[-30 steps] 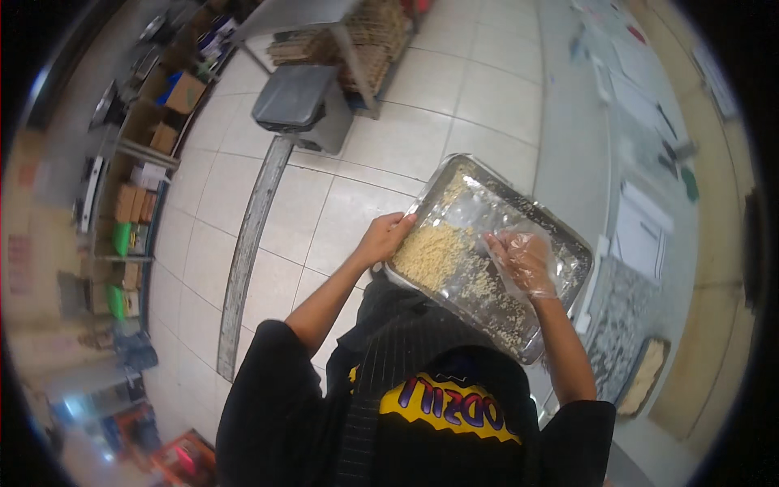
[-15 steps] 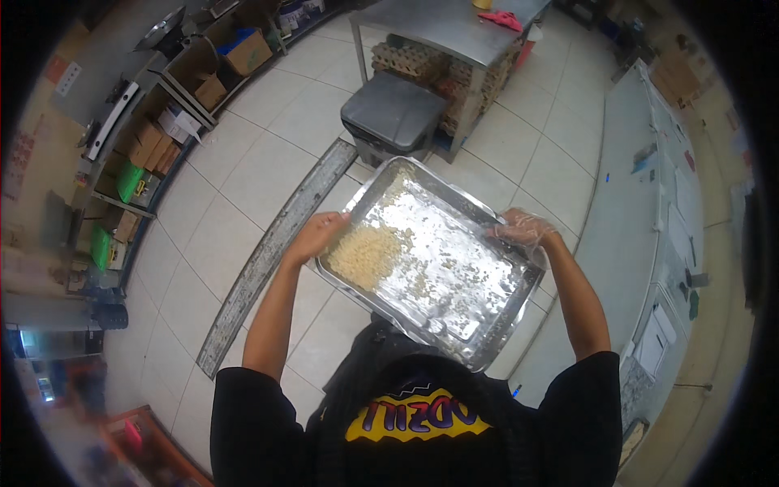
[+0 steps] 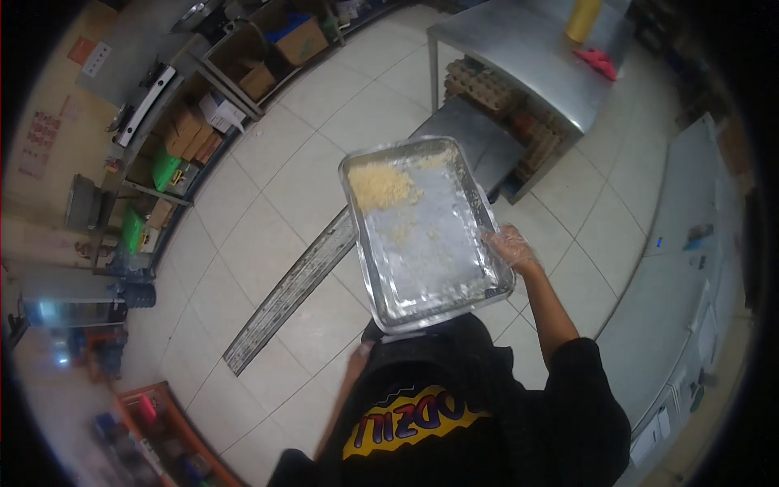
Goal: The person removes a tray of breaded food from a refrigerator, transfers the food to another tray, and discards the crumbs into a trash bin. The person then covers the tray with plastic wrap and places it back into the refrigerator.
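Currently, the gloved right hand (image 3: 511, 247) is clamped on the rim of a metal tray (image 3: 442, 209), which extends leftward from it. Pale crumbs (image 3: 381, 187) lie heaped ahead and left of that hand. The left hand (image 3: 360, 355), partly hidden, is near the tray's closer end; I cannot tell its grip.

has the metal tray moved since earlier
Yes: against the grey bin, the metal tray has moved toward it, now hiding part of it from view.
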`<action>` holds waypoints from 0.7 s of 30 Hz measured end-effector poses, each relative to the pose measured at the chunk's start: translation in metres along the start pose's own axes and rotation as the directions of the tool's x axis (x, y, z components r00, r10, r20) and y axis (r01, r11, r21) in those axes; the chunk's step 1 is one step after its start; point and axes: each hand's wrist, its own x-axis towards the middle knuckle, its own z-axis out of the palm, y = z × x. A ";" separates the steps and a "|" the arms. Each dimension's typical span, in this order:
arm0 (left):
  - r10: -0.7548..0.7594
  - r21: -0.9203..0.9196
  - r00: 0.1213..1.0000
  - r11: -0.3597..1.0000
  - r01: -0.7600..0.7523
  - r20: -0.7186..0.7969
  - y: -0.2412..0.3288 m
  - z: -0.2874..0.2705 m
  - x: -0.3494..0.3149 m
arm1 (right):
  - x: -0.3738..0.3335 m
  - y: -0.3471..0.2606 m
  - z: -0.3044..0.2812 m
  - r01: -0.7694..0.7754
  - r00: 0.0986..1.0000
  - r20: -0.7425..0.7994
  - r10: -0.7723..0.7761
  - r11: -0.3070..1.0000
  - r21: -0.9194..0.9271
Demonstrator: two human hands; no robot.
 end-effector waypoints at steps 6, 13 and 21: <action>0.274 0.080 0.962 0.959 -0.272 -0.016 0.085 0.039 -0.034 | 0.030 0.040 0.044 0.112 0.993 -0.040 -0.113 0.993 -0.029; 0.056 -0.434 0.980 0.891 -0.137 -0.193 0.205 0.007 0.044 | 0.037 0.040 0.049 -0.045 0.997 -0.062 0.051 0.994 0.097; 0.066 -0.241 0.971 0.963 -0.122 -0.229 0.277 0.042 0.136 | 0.064 0.032 0.048 -0.156 0.987 0.074 0.146 0.975 0.158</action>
